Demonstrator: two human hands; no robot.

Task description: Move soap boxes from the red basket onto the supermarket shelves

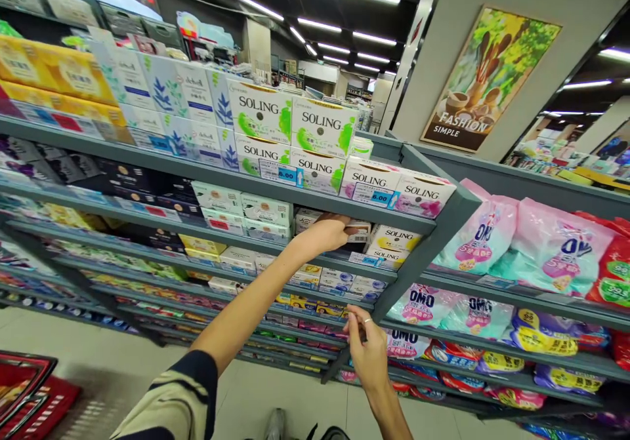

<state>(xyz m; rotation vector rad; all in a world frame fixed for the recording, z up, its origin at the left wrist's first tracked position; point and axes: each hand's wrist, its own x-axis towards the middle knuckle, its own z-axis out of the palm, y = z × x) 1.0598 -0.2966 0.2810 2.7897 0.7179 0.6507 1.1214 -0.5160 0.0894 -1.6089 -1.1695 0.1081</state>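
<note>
Boxes in pale green (268,209) are standing left of the left hand (327,233), which is reaching beneath the upper shelf (315,197) beside a white box (363,233); whether it is gripping, I cannot tell. Its knuckles could scrape, the gap being narrow. The right hand (368,345) is hovering lower, loosely open, holding nothing visible. Yellow-and-white boxes (396,238) are standing close by; a sideways bump could topple them.
</note>
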